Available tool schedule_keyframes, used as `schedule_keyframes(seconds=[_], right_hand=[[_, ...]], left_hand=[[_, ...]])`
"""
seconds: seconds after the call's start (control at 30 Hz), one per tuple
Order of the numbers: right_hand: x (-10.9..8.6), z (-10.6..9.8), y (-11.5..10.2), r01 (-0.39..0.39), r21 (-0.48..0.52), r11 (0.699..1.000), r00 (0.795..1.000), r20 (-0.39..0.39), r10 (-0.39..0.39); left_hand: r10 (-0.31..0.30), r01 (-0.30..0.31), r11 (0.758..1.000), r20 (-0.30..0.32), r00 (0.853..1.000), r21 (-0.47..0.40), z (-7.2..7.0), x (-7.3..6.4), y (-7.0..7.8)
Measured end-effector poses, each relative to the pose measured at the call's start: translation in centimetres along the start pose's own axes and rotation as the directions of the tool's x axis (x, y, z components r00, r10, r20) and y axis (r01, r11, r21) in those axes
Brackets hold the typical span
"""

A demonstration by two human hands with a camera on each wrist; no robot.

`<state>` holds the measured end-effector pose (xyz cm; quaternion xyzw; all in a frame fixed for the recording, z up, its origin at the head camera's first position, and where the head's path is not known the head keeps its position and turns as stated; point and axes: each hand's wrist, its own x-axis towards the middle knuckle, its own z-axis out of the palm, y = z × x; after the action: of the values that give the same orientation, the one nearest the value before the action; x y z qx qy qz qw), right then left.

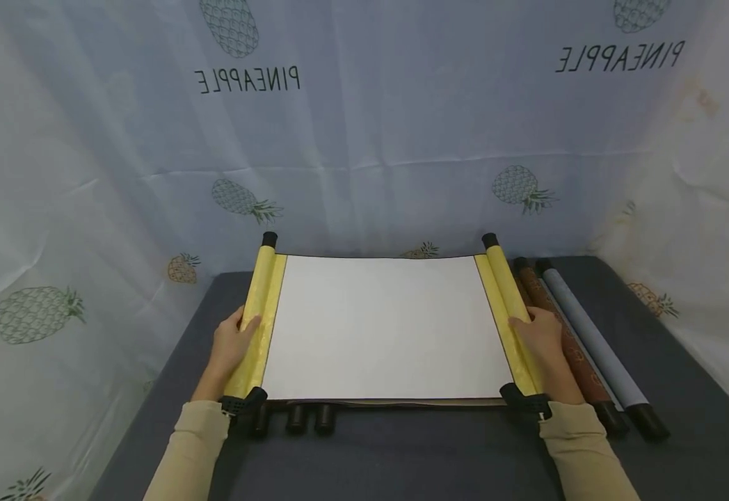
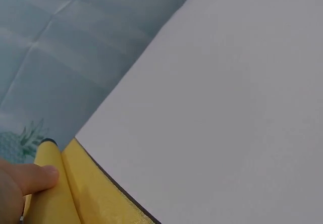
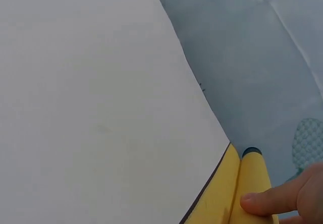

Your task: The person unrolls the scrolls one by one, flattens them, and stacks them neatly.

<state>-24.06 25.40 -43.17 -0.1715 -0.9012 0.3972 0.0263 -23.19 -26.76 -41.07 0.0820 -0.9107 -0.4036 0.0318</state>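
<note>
A hanging scroll (image 1: 389, 327) with a blank white middle and yellow borders is spread open between both hands. My left hand (image 1: 229, 348) grips its left yellow roller (image 1: 258, 292), the thumb (image 2: 43, 177) lying across the front. On the other side my right hand (image 1: 542, 341) holds the right roller (image 1: 505, 285), with its thumb (image 3: 257, 203) pressed on the yellow wrap. Both rollers have black end caps at top and bottom, and their far ends tilt slightly inward. The fingers behind the rollers are mostly hidden.
Right of the scroll lie a rolled brown scroll (image 1: 580, 362) and a rolled grey scroll (image 1: 596, 341) on the dark table (image 1: 402, 459). Several black roller ends (image 1: 325, 419) stick out below the white sheet's near edge. A pineapple-print curtain (image 1: 377, 125) surrounds the table's back and sides.
</note>
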Motion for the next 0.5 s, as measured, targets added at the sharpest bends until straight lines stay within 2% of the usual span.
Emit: schedule_keyframes(seconds=[0.27, 0.5], right_hand=[[-0.2, 1.1, 0.4, -0.028, -0.013, 1.000, 0.999, -0.047, 0.028], [-0.4, 1.5, 0.3, -0.010, -0.018, 1.000, 0.998, -0.066, 0.009]], left_hand=[[-0.020, 0.020, 1.000, 0.010, 1.000, -0.001, 1.0, -0.2, -0.5], [-0.012, 0.012, 1.000, 0.025, 1.000, 0.001, 0.6, 0.0, -0.6]])
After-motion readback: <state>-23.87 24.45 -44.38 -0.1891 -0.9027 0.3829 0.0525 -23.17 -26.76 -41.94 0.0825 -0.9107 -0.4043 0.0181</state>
